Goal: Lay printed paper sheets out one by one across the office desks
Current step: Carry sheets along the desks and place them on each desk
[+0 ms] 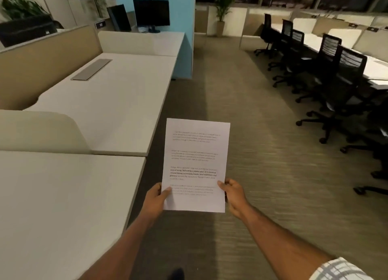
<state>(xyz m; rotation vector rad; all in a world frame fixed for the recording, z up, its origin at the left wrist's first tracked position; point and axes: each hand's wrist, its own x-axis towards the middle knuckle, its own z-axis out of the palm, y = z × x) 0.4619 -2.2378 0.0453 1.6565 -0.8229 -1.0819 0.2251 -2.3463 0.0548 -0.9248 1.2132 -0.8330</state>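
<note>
We stand in a dim open-plan office on ribbed, striped carpet point(262, 174), its weave smeared by blur toward the right. Black mesh-backed chairs point(340, 73) line that side, the nearest ones cut off by the frame edge. To our left run pale, smooth desks: the nearest desk point(63, 195) is cropped at the left and bottom, and a rounded cream divider point(42, 130) hides the seam with the second desk point(117, 103), which carries a flat grey cable flap point(91, 69). Two dark monitors point(151, 12) sit farther back.

The printed paper point(196, 160) is held upright over the aisle, just right of the nearest desk's edge and touching no desk. It is white and crisp, with four blocks of text too soft to read; we cannot tell whether it is one sheet or several. Our left hand point(156, 199) pinches its lower left edge, thumb on the front, fingers hidden behind. Our right hand point(234, 195) pinches the lower right edge likewise. A checked sleeve point(340, 269) is cut off at the bottom corner.
</note>
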